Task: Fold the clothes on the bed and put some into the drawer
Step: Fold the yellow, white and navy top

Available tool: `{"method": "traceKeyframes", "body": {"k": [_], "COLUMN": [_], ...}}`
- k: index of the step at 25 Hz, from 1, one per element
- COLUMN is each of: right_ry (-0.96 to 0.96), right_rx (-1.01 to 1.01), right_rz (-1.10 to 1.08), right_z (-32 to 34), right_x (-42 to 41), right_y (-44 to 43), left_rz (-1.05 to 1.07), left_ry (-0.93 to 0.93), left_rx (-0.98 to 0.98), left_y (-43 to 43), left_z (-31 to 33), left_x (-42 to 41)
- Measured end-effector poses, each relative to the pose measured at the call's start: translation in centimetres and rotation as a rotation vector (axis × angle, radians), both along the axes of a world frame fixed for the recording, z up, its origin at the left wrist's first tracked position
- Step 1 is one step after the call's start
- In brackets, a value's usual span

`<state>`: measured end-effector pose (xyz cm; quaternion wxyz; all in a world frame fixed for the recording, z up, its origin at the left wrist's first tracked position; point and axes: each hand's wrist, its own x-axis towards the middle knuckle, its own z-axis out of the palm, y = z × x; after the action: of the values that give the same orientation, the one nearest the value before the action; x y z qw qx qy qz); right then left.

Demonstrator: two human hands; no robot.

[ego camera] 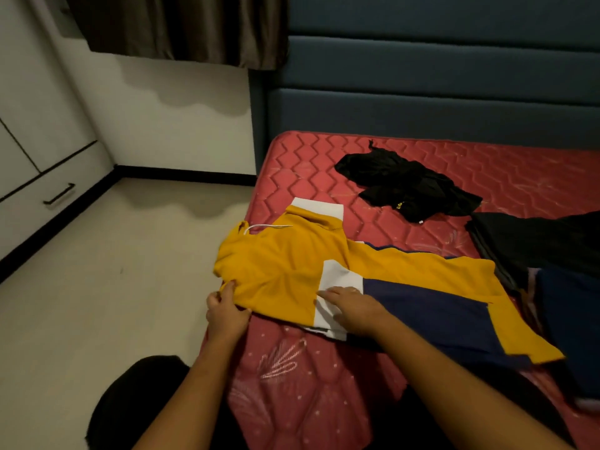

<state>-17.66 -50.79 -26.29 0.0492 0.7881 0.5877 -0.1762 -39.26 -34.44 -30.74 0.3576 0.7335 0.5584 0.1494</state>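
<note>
plain white wall | dark brown pleated curtain, top | pale cream floor, black skirting | white flat-fronted drawer, black bar handle, left | dark blue padded headboard behind red quilted mattress | dim light

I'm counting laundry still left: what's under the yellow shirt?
Around the yellow shirt red mattress shows; a white panel pokes out beneath its far edge. Whether more lies under it is covered.

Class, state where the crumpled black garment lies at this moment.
In the head view, the crumpled black garment lies on the red mattress, right of centre, beyond the yellow top and near the blue headboard.
</note>
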Motion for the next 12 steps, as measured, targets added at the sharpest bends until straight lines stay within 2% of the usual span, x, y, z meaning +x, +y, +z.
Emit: {"method": "traceKeyframes", "body": {"k": [2,7,10,12], "right_ry": [-0.059,-0.042,0.016,0.084], "right_rx": [0.105,0.040,0.089,0.068], "right_rz": [0.055,0.070,0.088,0.125], "right_z": [-1.8,-5.7,-6.6,-6.3], "right_x": [-2.9,-4.4,-5.0,-5.9], "right_y": [2.5,5.2,5.3,5.2], "left_rz": [-0.047,-0.030,-0.073,0.012], "left_ry": [0.068,0.065,0.107,0.207], "left_rx": [0.007,0.015,-0.046,-0.050], "left_y": [0.6,2.9,5.0,5.3], "left_z": [-0.4,-1.3,-1.3,-1.1], "left_x": [0.4,0.6,-1.0,-2.0]}}
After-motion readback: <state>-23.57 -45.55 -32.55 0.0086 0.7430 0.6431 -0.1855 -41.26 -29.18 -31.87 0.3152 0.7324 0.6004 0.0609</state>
